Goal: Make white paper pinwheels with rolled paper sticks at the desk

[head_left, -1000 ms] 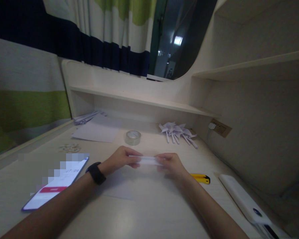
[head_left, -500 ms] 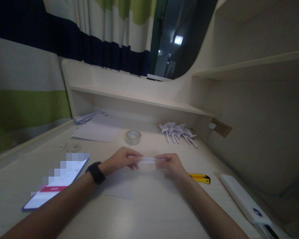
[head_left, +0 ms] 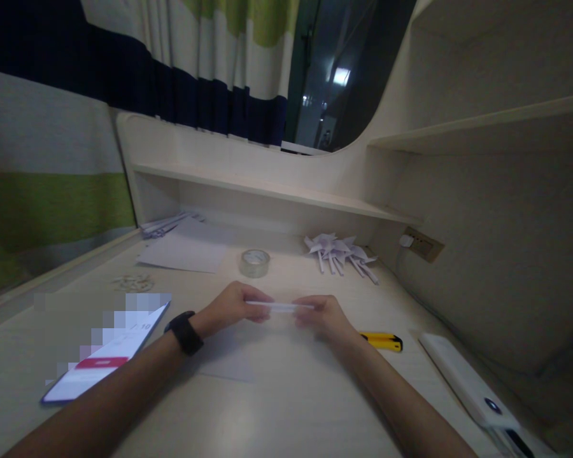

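A narrow white paper strip [head_left: 281, 306] is held level between both hands just above the desk. My left hand [head_left: 232, 308], with a black band on its wrist, pinches the strip's left end. My right hand [head_left: 323, 316] pinches its right end. The strip looks thin, seen almost edge-on. A white sheet of paper [head_left: 229, 356] lies flat on the desk under my hands.
A lit phone [head_left: 107, 359] lies at the left. A roll of clear tape [head_left: 254, 263] and a pile of folded paper pinwheels [head_left: 339, 251] sit further back. A yellow utility knife [head_left: 382, 341] lies to the right of my right hand, a white power bank [head_left: 468, 381] beyond it. More paper [head_left: 186, 251] lies by the shelf.
The strip between my fingers has become narrower, turned or folded toward edge-on. Both hands have stayed in nearly the same place.
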Demonstrator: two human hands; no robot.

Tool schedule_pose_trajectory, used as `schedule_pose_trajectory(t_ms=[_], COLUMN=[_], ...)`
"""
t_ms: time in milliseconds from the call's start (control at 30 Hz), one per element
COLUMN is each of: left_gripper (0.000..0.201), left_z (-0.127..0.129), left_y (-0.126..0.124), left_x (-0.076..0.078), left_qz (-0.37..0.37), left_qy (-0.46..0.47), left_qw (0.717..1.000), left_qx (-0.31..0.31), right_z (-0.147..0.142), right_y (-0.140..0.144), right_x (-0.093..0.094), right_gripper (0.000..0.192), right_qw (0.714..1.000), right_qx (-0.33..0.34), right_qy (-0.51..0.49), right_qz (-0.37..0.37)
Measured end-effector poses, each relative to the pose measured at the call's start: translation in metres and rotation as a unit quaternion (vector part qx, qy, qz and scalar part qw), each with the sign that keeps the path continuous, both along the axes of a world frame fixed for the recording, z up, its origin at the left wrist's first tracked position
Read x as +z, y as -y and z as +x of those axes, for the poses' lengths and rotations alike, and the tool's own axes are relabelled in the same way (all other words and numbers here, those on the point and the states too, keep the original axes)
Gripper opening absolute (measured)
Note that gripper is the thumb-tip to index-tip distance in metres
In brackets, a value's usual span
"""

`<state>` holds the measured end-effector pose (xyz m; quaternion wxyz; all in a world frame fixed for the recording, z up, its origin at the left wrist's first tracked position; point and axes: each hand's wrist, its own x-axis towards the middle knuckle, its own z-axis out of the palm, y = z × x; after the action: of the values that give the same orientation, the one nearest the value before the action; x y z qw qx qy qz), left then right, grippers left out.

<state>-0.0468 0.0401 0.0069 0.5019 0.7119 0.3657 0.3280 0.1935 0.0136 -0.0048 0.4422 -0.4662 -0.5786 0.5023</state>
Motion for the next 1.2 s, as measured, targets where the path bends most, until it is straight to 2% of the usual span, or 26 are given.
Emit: schedule_pose_trajectory(t_ms=[133,300,467,800,900,967,1033,1100,1200], left_gripper=[0.028,0.037,0.036,0.031,0.027,0.025,0.021,0.021,0.023], left_z=[0.003,0.005,0.005,0.006,0.006,0.007,0.007,0.009,0.013], left_y=[0.002,-0.001,0.0,0.003,0.003,0.004,0.006,0.009,0.014], left_x=[0.001,-0.008,-0.006,-0.005,-0.005,-0.004,-0.006,-0.01,-0.017], left_qz=[-0.004,-0.045,-0.043,-0.013,0.043,0.118,0.217,0.312,0.385], left_qy=[0.001,0.026,0.026,0.025,-0.031,-0.092,-0.162,-0.227,-0.276], left_qw=[1.0,0.999,0.999,0.999,0.998,0.989,0.962,0.922,0.879], left_qx=[-0.003,-0.009,0.006,0.018,0.015,0.012,0.018,0.035,0.053], right_z=[0.0,-0.001,0.0,-0.006,-0.005,-0.004,-0.004,-0.004,-0.008], right_y=[0.001,0.002,0.0,0.001,-0.001,0.0,0.002,0.006,0.013], right_x=[0.002,0.002,-0.001,-0.004,-0.006,-0.006,-0.006,-0.006,-0.006], right_gripper=[0.04,0.039,0.038,0.03,0.026,0.021,0.018,0.019,0.024], right_qw=[1.0,1.0,0.999,0.996,0.991,0.982,0.959,0.929,0.891], right_qx=[-0.008,-0.026,-0.026,-0.087,-0.099,-0.087,-0.062,-0.041,-0.034], right_qy=[-0.009,-0.012,-0.018,0.018,0.072,0.123,0.177,0.22,0.259], right_qz=[-0.001,-0.002,-0.005,0.017,0.05,0.117,0.211,0.294,0.371])
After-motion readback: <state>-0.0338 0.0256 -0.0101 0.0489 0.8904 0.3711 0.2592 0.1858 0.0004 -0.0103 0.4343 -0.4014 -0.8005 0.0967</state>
